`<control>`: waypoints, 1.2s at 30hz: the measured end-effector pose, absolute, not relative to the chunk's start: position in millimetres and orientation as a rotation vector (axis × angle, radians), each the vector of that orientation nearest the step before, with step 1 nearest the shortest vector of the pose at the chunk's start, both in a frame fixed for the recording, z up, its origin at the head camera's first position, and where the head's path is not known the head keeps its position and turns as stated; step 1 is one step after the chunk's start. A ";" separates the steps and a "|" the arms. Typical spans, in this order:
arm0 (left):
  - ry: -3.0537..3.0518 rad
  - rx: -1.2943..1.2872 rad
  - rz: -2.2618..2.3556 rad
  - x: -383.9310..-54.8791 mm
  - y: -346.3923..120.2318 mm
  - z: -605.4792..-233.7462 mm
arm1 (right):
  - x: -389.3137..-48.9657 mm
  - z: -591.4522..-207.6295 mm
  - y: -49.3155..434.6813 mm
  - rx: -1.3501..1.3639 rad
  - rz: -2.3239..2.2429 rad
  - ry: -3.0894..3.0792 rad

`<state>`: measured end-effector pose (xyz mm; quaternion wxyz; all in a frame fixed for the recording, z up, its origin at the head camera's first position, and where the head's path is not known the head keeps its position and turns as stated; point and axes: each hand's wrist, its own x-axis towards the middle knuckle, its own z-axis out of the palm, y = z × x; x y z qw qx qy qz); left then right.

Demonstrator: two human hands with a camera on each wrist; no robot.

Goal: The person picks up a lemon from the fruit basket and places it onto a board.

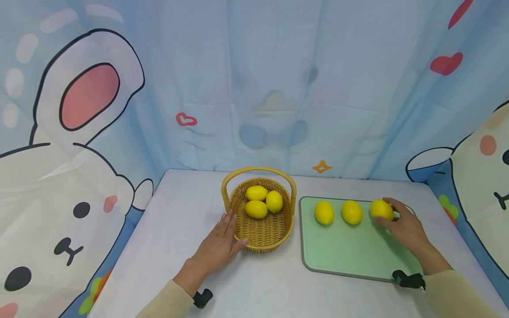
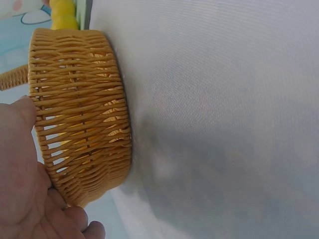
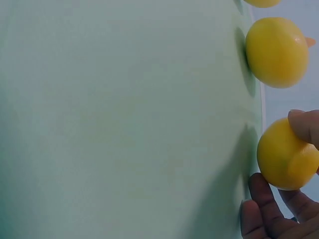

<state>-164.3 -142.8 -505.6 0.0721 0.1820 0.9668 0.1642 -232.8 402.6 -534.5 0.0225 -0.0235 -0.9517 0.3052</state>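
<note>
**Settle the pinch on the outermost lemon [image 1: 381, 210]**

Your right hand [image 1: 409, 230] is partly closed, thumb on one side and fingers on the other, pinching the outermost lemon. That fruit is to the right of the basket [image 1: 262, 238], at the green tray [image 1: 358, 254], farther from the basket than the inner lemon [image 1: 324, 213] and the middle lemon [image 1: 351, 212]. Whether it touches the tray, you cannot tell from these views. Your left hand [image 1: 216, 248] is spread, fingers lying against the basket's left side and thumb reaching its near rim, with nothing lifted.

For a sound hold, I'd set thumb and fingertips opposite each other at the widest girth and press just enough to stop rolling; the smooth skin could slip. Stay clear of the middle lemon, next along toward the basket. Light left-hand contact should steady the basket without tipping it.

The outermost lemon looks nearly round, its long axis perhaps leaning toward the basket; your fingers partly cover it, so which way its tip points is unclear.
</note>
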 end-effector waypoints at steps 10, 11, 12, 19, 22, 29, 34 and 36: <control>2.913 0.567 0.508 -164.6 -142.7 -505.8 | -233.5 -534.2 402.9 -0.105 0.907 -3.000; 2.913 0.566 0.510 -164.5 -142.7 -505.6 | -233.4 -534.0 402.8 -0.106 0.907 -3.000; 2.911 0.564 0.512 -164.4 -142.6 -505.3 | -233.3 -533.8 402.6 -0.103 0.906 -2.999; 2.911 0.564 0.517 -164.4 -142.4 -504.7 | -233.0 -533.9 401.6 -0.068 0.855 -2.968; 2.916 0.570 0.510 -164.6 -142.6 -504.9 | -232.1 -534.0 401.2 -0.067 0.856 -2.956; 2.917 0.569 0.505 -164.6 -143.1 -505.8 | -230.6 -534.8 401.7 -0.097 0.881 -2.954; 2.918 0.569 0.514 -164.5 -142.8 -505.4 | -231.4 -535.1 402.5 -0.124 0.880 -2.963; 2.917 0.567 0.518 -164.5 -142.7 -505.6 | -231.6 -534.8 402.5 -0.122 0.878 -2.965</control>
